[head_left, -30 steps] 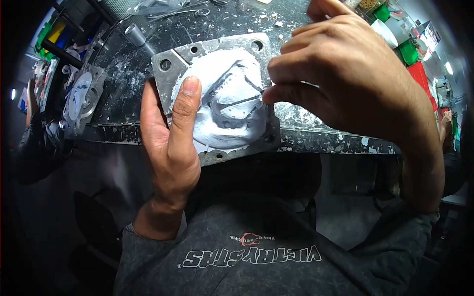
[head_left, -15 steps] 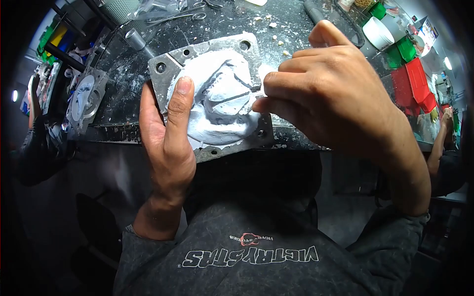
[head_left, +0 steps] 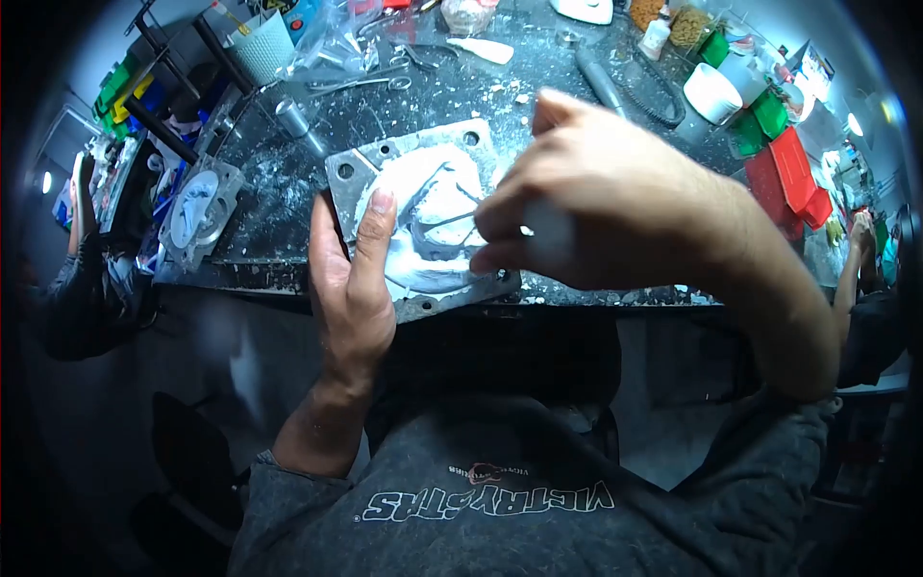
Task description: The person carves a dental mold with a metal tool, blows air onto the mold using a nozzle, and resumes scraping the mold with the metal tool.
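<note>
My left hand (head_left: 358, 274) grips the left side of a square metal flask half (head_left: 409, 144) with holes at its corners, thumb over the front and fingers behind. White plaster (head_left: 413, 178) fills the flask, with a raised, grooved mound in the middle. The flask is tilted toward me at the bench's front edge. My right hand (head_left: 577, 202) is closed over the flask's right side, its fingertips close to the plaster mound. The hand is partly blurred, and what its fingers pinch is hidden.
A second flask part (head_left: 202, 216) lies left on the dark bench (head_left: 274, 207), near a metal cylinder (head_left: 292, 119). Scissor-handled tools (head_left: 370, 85), a white tube (head_left: 481, 48), a grey handpiece (head_left: 601, 82), a white tub (head_left: 713, 94) and red bins (head_left: 790, 173) lie beyond. Other people work at both sides.
The view has shifted, showing more of the bench's back. My right hand has turned over more and moved slightly left and down. My left hand keeps its hold on the flask.
</note>
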